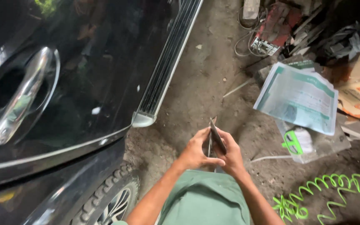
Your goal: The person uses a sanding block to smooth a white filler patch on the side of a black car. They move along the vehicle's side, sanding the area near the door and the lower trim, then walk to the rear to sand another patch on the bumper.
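Observation:
Both my hands meet in front of my green-clad lap, low in the middle of the head view. My right hand (231, 156) grips a thin flat dark sheet (216, 134), seen nearly edge-on, with its tip pointing up and away. My left hand (197, 151) pinches the same sheet from the left side, thumb curled under it. What lies between the palms is hidden.
A black car door with a chrome handle (21, 98) fills the left; its side step (169, 58) and a tyre (109, 200) are close. On the dirt floor lie a white-green sack (298, 98), a coiled green hose (330, 189), cardboard and scrap.

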